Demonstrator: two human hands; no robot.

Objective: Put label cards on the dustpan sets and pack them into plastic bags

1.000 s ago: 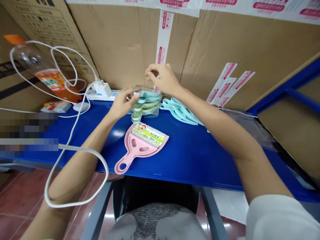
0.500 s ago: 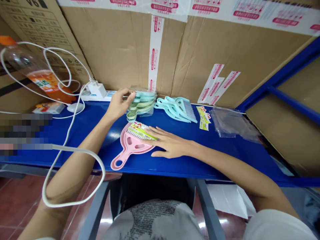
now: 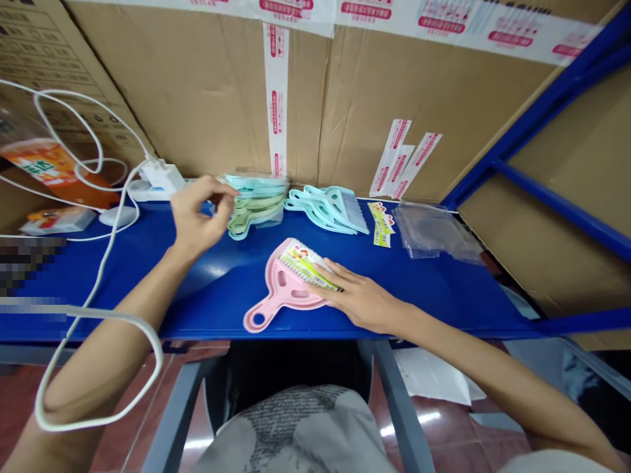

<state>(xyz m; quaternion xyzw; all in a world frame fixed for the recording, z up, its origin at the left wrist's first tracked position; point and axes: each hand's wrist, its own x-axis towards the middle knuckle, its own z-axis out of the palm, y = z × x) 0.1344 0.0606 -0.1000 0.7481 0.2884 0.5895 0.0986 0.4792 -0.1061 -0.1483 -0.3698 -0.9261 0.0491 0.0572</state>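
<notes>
A pink dustpan (image 3: 276,299) with a white-bristled brush and a yellow-green label card (image 3: 308,263) lies near the table's front edge. My right hand (image 3: 362,299) grips its right side, fingers over the card's end and thumb out of sight. My left hand (image 3: 197,217) is raised at the left of a stack of green and light-blue dustpans (image 3: 256,207) in clear plastic. Its thumb and index finger are bent together near the stack's edge; whether anything is between them is hidden.
Light-blue dustpans with brushes (image 3: 328,207) lie at the back, beside loose label cards (image 3: 382,223) and clear plastic bags (image 3: 436,230). On the left are a power strip with a white plug (image 3: 160,177), looping white cable (image 3: 101,276) and an orange drink bottle (image 3: 54,167). Cardboard (image 3: 197,98) walls the back.
The pink dustpan has slid right with my right hand, which has gone from lying flat to gripping its side. My left hand has drawn slightly left from the stack. The view has shifted right.
</notes>
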